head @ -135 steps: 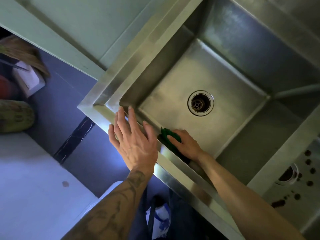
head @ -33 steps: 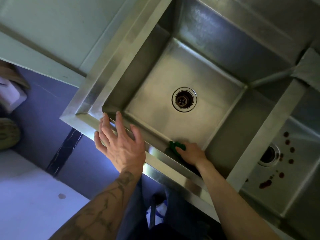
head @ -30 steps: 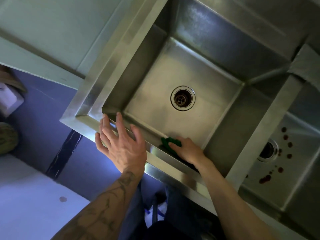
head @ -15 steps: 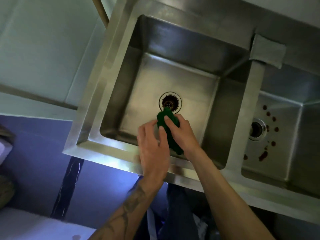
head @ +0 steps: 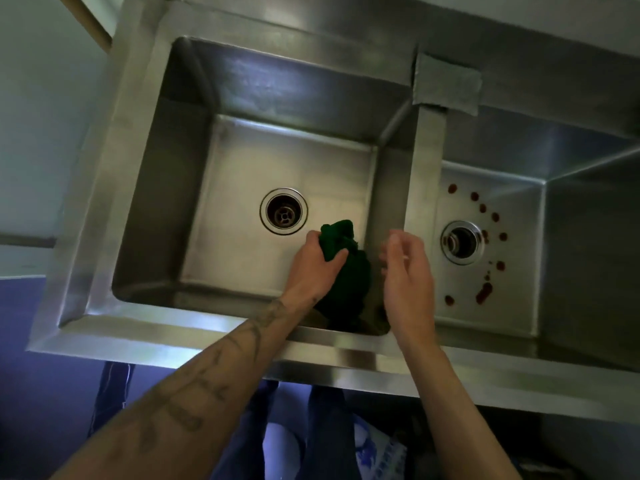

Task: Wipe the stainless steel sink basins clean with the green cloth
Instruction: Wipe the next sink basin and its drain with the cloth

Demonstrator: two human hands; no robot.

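Note:
A double stainless steel sink fills the view. The left basin [head: 242, 161] has a round drain [head: 284, 211] in its floor. My left hand [head: 313, 263] grips the bunched dark green cloth [head: 349, 268] over the basin's near right corner, and part of the cloth hangs down below the hand. My right hand [head: 407, 268] hovers just right of the cloth, above the divider [head: 427, 161], with loosely bent fingers that hold nothing. The right basin [head: 512, 299] shows several dark red spots [head: 484, 292] around its drain [head: 462, 242].
A grey taped patch [head: 446, 84] sits where the divider meets the back rim. The sink's front rim [head: 173, 337] runs below my arms. A pale wall [head: 41, 116] stands to the left, a bluish floor [head: 34, 393] below it.
The cloth has passed from my right hand to my left hand. My left hand left the front rim and came over the basin. My right hand let go and drew right, towards the divider.

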